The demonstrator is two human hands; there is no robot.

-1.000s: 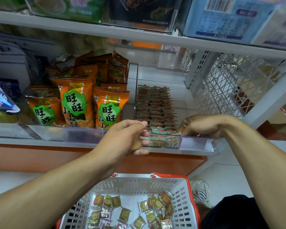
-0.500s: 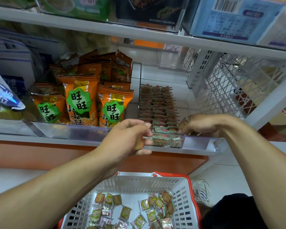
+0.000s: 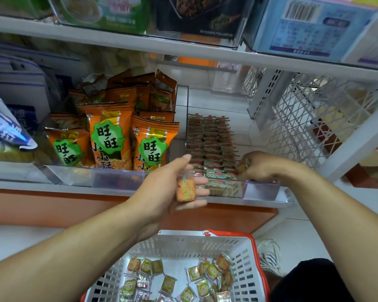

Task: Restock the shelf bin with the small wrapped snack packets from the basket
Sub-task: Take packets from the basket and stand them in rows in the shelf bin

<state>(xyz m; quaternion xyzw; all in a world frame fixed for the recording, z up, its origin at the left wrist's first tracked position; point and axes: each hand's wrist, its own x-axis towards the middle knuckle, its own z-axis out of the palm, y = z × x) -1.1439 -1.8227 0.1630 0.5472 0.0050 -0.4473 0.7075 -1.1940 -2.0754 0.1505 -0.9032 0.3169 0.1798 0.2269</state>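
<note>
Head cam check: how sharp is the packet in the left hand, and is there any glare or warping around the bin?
Head view: the packet held by the left hand is motion-smeared; the right hand is also soft; the bin's clear front lip reflects pale glare; wide-angle distortion bows the upper shelf edge.

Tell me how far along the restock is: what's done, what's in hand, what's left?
Done: rows of packets already fill most of the shelf bin. In hand: the left hand holds one snack packet in front of the bin; the right hand pinches another at the bin's front row. Left: many loose packets remain in the basket.
</note>
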